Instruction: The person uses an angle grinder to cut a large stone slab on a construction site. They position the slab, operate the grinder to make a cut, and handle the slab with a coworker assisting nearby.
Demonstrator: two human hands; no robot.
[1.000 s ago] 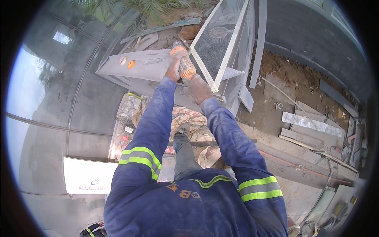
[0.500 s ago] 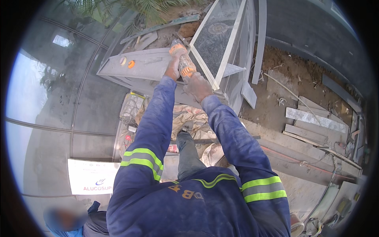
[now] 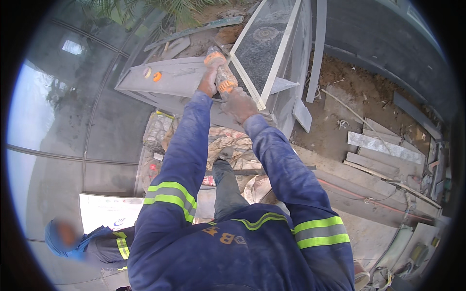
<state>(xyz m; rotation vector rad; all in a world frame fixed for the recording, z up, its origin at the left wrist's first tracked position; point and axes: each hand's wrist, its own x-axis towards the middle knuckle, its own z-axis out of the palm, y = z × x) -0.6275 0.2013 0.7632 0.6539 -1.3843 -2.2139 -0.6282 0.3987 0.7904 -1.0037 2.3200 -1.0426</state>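
Both my hands are closed on an angle grinder (image 3: 224, 77), orange and grey and coated in dust. My left hand (image 3: 209, 79) grips it near the head, while my right hand (image 3: 240, 105) wraps round the rear of its body. The disc end lies at the left edge of a dark speckled stone panel (image 3: 267, 46), whose borders carry strips of pale masking tape (image 3: 245, 79). Left of the grinder, a small orange round object (image 3: 157, 76) and a pale ring-shaped roll (image 3: 147, 72) rest on a grey stone ledge (image 3: 182, 82).
Stone offcuts (image 3: 386, 145) lie on bare soil at the right. Crumpled sacking (image 3: 238, 145) covers the ground by my foot. A co-worker (image 3: 97, 245) in a blue head covering is at the lower left, beside a white sign (image 3: 104, 211) and dark glossy wall panels (image 3: 58, 121).
The view has shifted slightly, moving the scene a little left and up. The co-worker at the lower left shows more fully. My grip on the grinder looks the same.
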